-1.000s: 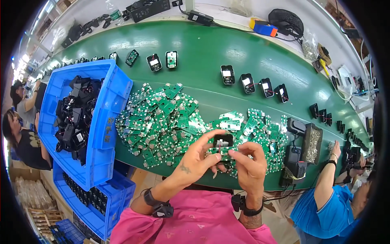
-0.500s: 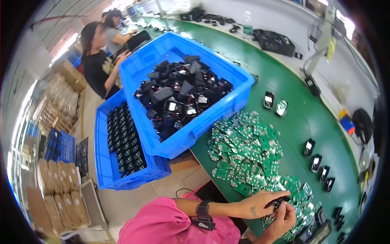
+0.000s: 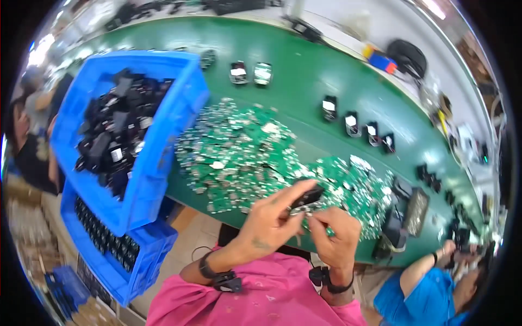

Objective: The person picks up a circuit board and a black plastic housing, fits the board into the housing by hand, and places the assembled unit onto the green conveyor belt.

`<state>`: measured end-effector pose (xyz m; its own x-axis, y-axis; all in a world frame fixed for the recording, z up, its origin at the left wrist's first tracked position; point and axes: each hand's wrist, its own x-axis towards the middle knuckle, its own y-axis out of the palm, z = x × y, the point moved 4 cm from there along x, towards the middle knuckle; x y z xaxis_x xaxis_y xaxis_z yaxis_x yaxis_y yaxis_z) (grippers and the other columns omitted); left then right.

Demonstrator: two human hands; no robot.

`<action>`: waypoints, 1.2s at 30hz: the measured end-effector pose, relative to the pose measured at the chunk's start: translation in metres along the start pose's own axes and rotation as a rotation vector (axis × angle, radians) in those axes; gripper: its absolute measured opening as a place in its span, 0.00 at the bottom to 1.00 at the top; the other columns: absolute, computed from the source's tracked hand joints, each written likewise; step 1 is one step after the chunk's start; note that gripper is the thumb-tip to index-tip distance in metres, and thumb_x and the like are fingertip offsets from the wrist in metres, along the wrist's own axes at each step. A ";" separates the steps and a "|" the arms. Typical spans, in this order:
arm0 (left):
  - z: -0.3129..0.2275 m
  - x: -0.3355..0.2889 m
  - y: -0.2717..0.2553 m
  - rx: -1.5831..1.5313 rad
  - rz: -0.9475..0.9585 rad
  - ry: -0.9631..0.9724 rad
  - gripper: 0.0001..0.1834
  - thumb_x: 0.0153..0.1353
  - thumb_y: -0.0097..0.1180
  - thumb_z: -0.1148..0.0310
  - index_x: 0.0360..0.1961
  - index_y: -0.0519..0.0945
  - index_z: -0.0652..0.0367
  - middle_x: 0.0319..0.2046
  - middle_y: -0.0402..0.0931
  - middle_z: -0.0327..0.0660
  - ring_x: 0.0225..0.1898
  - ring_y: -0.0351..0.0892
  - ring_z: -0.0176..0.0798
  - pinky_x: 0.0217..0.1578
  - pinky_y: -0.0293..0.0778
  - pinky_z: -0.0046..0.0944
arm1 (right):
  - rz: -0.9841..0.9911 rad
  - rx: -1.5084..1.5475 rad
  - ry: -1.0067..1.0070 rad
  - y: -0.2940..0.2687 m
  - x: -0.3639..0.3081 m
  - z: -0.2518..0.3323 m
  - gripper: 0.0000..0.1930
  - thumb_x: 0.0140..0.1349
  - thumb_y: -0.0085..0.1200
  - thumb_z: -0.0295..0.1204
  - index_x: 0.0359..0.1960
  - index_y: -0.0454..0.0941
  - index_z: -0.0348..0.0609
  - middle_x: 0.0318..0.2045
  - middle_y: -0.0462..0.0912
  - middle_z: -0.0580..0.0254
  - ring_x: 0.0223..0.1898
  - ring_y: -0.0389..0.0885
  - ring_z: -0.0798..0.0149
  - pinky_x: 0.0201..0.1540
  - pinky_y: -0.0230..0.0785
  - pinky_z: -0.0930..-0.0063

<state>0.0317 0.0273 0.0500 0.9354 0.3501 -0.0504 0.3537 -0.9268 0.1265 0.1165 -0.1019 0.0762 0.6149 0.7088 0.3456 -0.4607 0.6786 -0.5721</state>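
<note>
Over the near edge of the bench, my left hand (image 3: pixel 266 224) grips a small black plastic housing (image 3: pixel 308 198) between thumb and fingers. My right hand (image 3: pixel 337 234) is closed in a pinch close to the housing's lower end. Whatever lies between its fingertips is too small to make out. Just beyond both hands spreads a heap of green circuit boards (image 3: pixel 244 144), lying loose on the green bench top (image 3: pixel 304 70).
At left, a blue crate (image 3: pixel 187 89) of black housings rests above another blue crate (image 3: pixel 155 255) holding rows of dark parts. Several small black units (image 3: pixel 352 124) stand across the bench. Dark parts and a bundle (image 3: pixel 416 212) lie right. A blue-sleeved person (image 3: pixel 413 293) works there.
The view has swung right, so the crates now sit further left and the blue-sleeved person appears. My left hand still grips the black housing, with my right hand pinching beside it.
</note>
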 end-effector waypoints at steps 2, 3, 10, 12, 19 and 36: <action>-0.005 0.000 0.001 0.037 0.031 0.051 0.29 0.61 0.52 0.85 0.65 0.69 0.62 0.54 0.74 0.48 0.42 0.83 0.35 0.37 0.84 0.33 | 0.009 0.012 0.006 -0.004 0.002 0.003 0.04 0.50 0.62 0.18 0.26 0.81 0.39 0.20 0.79 0.60 0.19 0.77 0.64 0.22 0.65 0.73; -0.007 0.001 0.001 0.061 0.049 0.050 0.29 0.60 0.52 0.86 0.65 0.69 0.63 0.53 0.75 0.47 0.41 0.83 0.36 0.37 0.84 0.33 | 0.007 0.012 -0.007 -0.006 0.001 0.003 0.04 0.50 0.62 0.18 0.27 0.81 0.40 0.20 0.79 0.60 0.18 0.77 0.65 0.21 0.64 0.73; -0.004 -0.004 0.003 0.128 0.127 0.091 0.29 0.60 0.51 0.86 0.65 0.68 0.63 0.53 0.75 0.47 0.40 0.85 0.37 0.36 0.84 0.32 | 0.040 0.042 0.018 -0.009 -0.006 0.001 0.04 0.49 0.62 0.19 0.27 0.81 0.40 0.19 0.78 0.61 0.17 0.76 0.66 0.20 0.63 0.74; -0.004 -0.004 0.004 0.099 0.117 0.058 0.29 0.60 0.51 0.86 0.65 0.69 0.63 0.54 0.75 0.48 0.40 0.85 0.36 0.36 0.84 0.31 | 0.069 0.027 -0.002 -0.008 -0.006 0.002 0.04 0.50 0.62 0.19 0.27 0.81 0.40 0.19 0.78 0.62 0.16 0.76 0.66 0.19 0.63 0.74; 0.001 -0.001 0.002 0.200 0.096 0.103 0.29 0.58 0.53 0.86 0.63 0.72 0.61 0.51 0.77 0.47 0.37 0.85 0.36 0.33 0.83 0.31 | 0.094 -0.008 0.032 -0.004 -0.004 -0.003 0.03 0.50 0.61 0.19 0.27 0.81 0.38 0.18 0.77 0.61 0.16 0.75 0.66 0.18 0.63 0.74; 0.011 0.000 0.002 0.104 0.016 0.040 0.30 0.58 0.53 0.86 0.64 0.71 0.58 0.47 0.78 0.45 0.40 0.85 0.35 0.31 0.83 0.30 | 0.163 -0.027 0.058 0.001 0.004 -0.005 0.03 0.53 0.61 0.20 0.29 0.80 0.37 0.21 0.77 0.58 0.18 0.76 0.59 0.21 0.64 0.69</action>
<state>0.0320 0.0239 0.0398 0.9411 0.3379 -0.0092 0.3381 -0.9408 0.0232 0.1219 -0.0999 0.0733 0.5695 0.7963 0.2039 -0.5405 0.5496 -0.6370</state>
